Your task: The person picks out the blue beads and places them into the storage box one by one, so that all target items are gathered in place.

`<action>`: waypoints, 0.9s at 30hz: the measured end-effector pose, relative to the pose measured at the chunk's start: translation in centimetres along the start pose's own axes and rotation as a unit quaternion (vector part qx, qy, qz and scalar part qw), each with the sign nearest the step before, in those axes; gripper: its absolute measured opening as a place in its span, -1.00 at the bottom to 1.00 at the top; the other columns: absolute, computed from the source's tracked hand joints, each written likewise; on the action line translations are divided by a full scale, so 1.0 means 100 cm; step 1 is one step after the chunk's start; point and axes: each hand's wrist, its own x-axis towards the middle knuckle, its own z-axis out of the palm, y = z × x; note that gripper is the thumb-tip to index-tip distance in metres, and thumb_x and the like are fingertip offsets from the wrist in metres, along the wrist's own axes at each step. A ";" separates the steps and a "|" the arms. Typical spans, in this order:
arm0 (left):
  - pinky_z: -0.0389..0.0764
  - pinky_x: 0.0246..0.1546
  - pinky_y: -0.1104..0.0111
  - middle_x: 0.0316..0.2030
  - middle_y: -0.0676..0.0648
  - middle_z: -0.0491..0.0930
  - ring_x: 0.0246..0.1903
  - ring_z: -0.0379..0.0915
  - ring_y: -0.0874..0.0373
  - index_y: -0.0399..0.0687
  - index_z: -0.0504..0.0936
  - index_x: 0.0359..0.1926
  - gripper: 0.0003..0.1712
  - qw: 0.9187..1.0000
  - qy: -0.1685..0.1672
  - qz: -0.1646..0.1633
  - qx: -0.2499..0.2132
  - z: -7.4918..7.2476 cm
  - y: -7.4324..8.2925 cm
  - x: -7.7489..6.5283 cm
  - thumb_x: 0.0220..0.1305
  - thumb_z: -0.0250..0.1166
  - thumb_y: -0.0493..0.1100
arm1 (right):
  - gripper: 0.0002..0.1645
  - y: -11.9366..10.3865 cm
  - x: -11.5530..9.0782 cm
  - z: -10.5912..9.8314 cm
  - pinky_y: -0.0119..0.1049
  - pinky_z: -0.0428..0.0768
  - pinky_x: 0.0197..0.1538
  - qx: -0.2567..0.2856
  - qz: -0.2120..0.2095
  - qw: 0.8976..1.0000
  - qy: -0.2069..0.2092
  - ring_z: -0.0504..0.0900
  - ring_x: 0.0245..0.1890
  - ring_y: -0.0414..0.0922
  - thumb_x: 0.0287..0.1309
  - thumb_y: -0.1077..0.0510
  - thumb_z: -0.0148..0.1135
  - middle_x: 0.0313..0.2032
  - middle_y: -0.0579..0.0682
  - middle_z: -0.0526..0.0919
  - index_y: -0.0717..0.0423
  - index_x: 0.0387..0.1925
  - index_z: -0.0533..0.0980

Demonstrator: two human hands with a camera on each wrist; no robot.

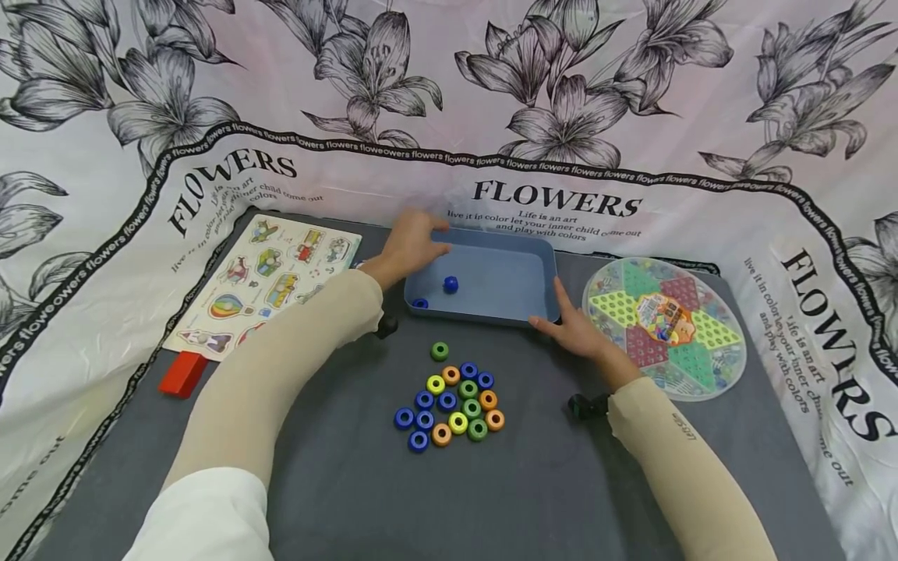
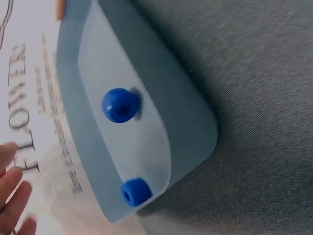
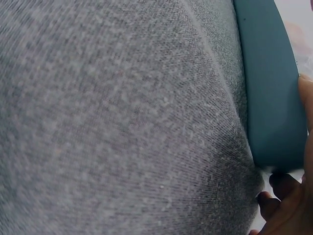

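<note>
The person's left grip (image 1: 414,243) is loose and holds nothing, near the back left corner of the blue tray (image 1: 498,273). The right grip (image 1: 581,331) holds the tray's front right corner. Two blue beads (image 1: 451,285) sit inside, on the left. Colorful rings (image 1: 447,393) lie in front on the gray tabletop (image 1: 337,483). A picture board (image 1: 242,284) is left, a round game (image 1: 634,292) right.

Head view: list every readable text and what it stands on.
"FLOWERS": floral cloth, large print.
"flowers", repeated: the cloth's black band.
"Life is an art" and "live it in color let your inner child come out and play with colors": cloth, smaller print.
Right sleeve: lettering too small.
Label on the Chinese checkers board: too small.
</note>
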 end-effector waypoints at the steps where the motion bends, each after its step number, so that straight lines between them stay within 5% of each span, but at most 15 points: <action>1: 0.57 -0.05 0.28 -0.04 -0.06 0.64 -0.03 0.55 0.09 -0.11 0.62 0.02 -0.61 1.000 -0.008 0.023 0.004 0.002 0.003 -0.003 0.15 0.31 -0.14 | 0.22 0.001 0.001 0.000 0.35 -0.06 0.29 -0.004 0.004 1.000 -0.002 -0.24 0.35 0.45 0.10 -0.46 -0.04 0.44 0.24 -0.35 -0.19 0.39 -0.60; 3: 0.57 -0.04 0.28 -0.07 -0.06 0.66 -0.07 0.58 0.10 -0.11 0.63 -0.01 -0.66 0.994 -0.045 0.095 0.022 0.007 0.011 -0.009 0.16 0.27 -0.20 | 0.20 0.002 0.003 -0.001 0.32 -0.02 0.30 -0.009 0.009 1.000 -0.004 -0.22 0.36 0.43 0.14 -0.42 -0.04 0.44 0.24 -0.34 -0.17 0.39 -0.61; 5: 0.57 -0.05 0.31 -0.10 -0.06 0.67 -0.11 0.59 0.12 -0.11 0.65 -0.04 -0.69 0.976 -0.112 0.182 0.035 0.015 0.022 -0.019 0.15 0.25 -0.27 | 0.19 0.002 0.003 -0.001 0.31 0.00 0.30 -0.014 0.013 1.000 -0.005 -0.20 0.36 0.42 0.15 -0.41 -0.04 0.45 0.23 -0.33 -0.18 0.39 -0.61; 9: 0.58 -0.08 0.34 -0.12 -0.04 0.67 -0.13 0.59 0.13 -0.11 0.67 -0.08 -0.71 0.912 -0.270 0.292 0.095 0.034 0.046 -0.041 0.13 0.29 -0.26 | 0.20 0.001 0.003 -0.001 0.30 0.03 0.30 -0.020 0.019 1.000 -0.005 -0.18 0.36 0.42 0.14 -0.41 -0.04 0.44 0.25 -0.32 -0.19 0.38 -0.62; 12: 0.58 -0.07 0.34 -0.09 -0.01 0.66 -0.09 0.57 0.15 -0.05 0.65 -0.05 -0.69 0.879 -0.350 0.291 0.143 0.047 0.055 -0.053 0.14 0.30 -0.20 | 0.20 0.001 0.004 0.000 0.29 0.03 0.31 -0.022 0.019 1.000 -0.004 -0.16 0.36 0.42 0.15 -0.41 -0.03 0.44 0.26 -0.31 -0.18 0.38 -0.62; 14: 0.58 -0.09 0.34 -0.08 0.01 0.65 -0.10 0.57 0.17 0.00 0.65 -0.03 -0.68 0.872 -0.366 0.282 0.161 0.054 0.055 -0.057 0.14 0.29 -0.19 | 0.20 0.000 0.003 0.000 0.28 0.03 0.31 -0.017 0.017 1.000 -0.001 -0.16 0.36 0.42 0.14 -0.42 -0.03 0.44 0.26 -0.30 -0.19 0.39 -0.60; 20: 0.59 -0.14 0.34 -0.12 0.05 0.66 -0.16 0.57 0.21 0.05 0.65 -0.04 -0.67 0.870 -0.377 0.277 0.153 0.063 0.049 -0.058 0.12 0.29 -0.22 | 0.25 -0.003 -0.001 -0.001 0.33 0.04 0.27 -0.012 0.003 1.000 0.004 -0.12 0.32 0.48 0.06 -0.50 -0.05 0.43 0.32 -0.28 -0.17 0.40 -0.59; 27: 0.50 0.07 0.35 0.03 0.10 0.60 0.04 0.49 0.23 0.13 0.59 0.07 -0.56 0.860 -0.388 0.305 0.132 0.067 0.046 -0.055 0.12 0.32 -0.19 | 0.20 -0.001 0.000 -0.001 0.29 0.06 0.29 -0.016 0.008 1.000 0.005 -0.10 0.34 0.45 0.15 -0.40 -0.02 0.43 0.29 -0.26 -0.14 0.40 -0.57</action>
